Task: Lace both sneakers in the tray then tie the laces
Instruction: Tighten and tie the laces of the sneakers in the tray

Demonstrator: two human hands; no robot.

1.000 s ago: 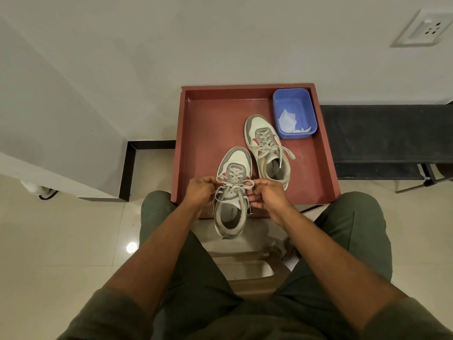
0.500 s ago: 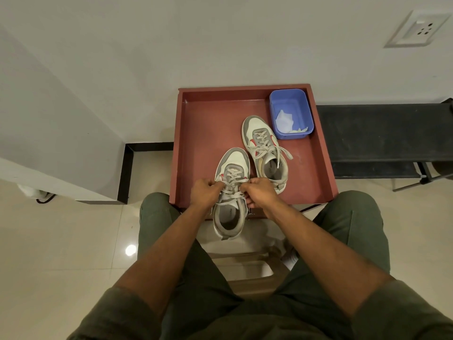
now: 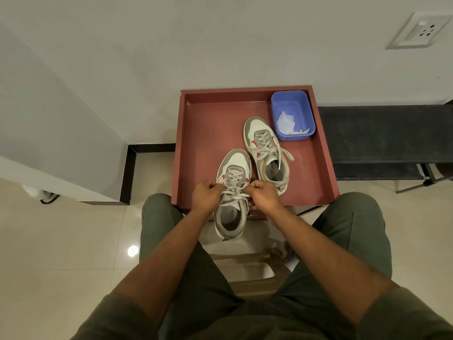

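You are gripping the laces [image 3: 234, 193] of the near sneaker [image 3: 231, 192] with both hands, your left hand [image 3: 206, 196] and right hand [image 3: 263, 195] curling in on either side of its tongue. Its heel is hanging over the front edge of the red tray [image 3: 196, 143]. The far sneaker [image 3: 266, 153] is lying behind it, seemingly already tied. A blue tub [image 3: 293, 115] is sitting in the tray's far right corner, holding something pale, possibly crumpled paper.
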